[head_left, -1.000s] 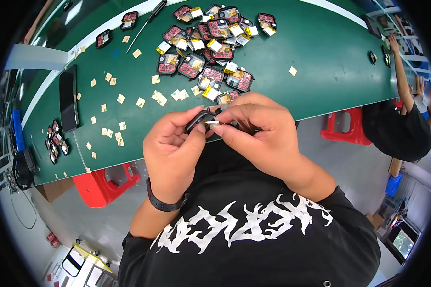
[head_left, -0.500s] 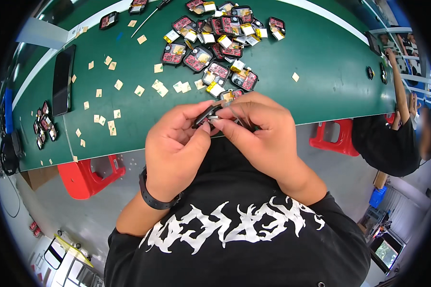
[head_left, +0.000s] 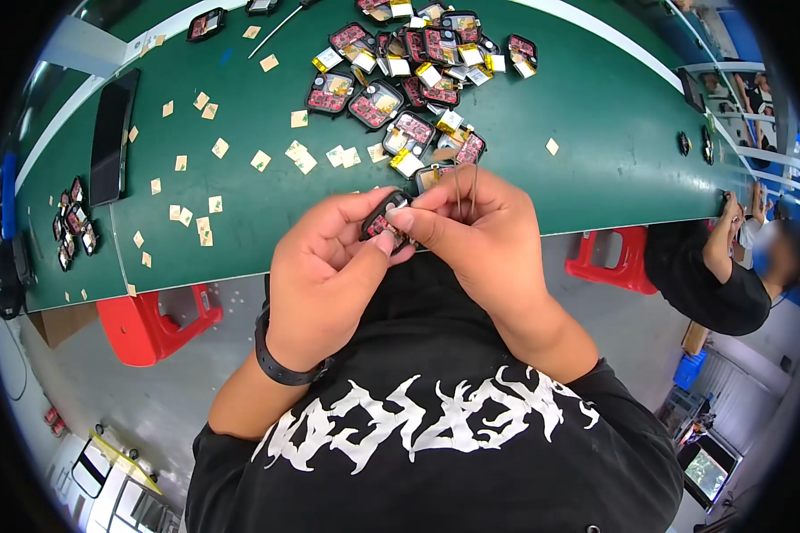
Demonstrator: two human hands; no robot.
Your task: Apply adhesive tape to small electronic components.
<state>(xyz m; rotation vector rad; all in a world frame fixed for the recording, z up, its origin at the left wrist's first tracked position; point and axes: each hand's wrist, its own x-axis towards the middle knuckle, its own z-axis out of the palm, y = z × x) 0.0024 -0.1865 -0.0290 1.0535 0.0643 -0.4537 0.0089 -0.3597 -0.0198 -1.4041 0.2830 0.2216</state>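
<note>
Close above the table's near edge, my left hand [head_left: 324, 258] is closed around a small black device casing [head_left: 378, 218] with a red circuit board inside. My right hand [head_left: 480, 235] is closed too, with thin metal tweezers [head_left: 458, 188] tucked in its fingers and their two prongs pointing away from me. The right thumb and forefinger press on a small silvery piece at the casing's upper side; its kind is hard to make out. Just beyond my hands lies a pile of similar open casings [head_left: 376, 105] with red boards and silver-and-yellow battery packs [head_left: 406, 162].
Cream adhesive squares [head_left: 260, 161] are scattered over the green table [head_left: 622, 133]. On the left are a black flat panel [head_left: 113, 138] and more casings [head_left: 76, 218]. A thin screwdriver [head_left: 276, 31] lies at the back. Red stools [head_left: 156, 324] stand below; a person [head_left: 711, 275] sits at right.
The casing has tilted so that its red board shows more. My right hand has turned, and the tweezers now point away from me. The person at right has shifted their arms.
</note>
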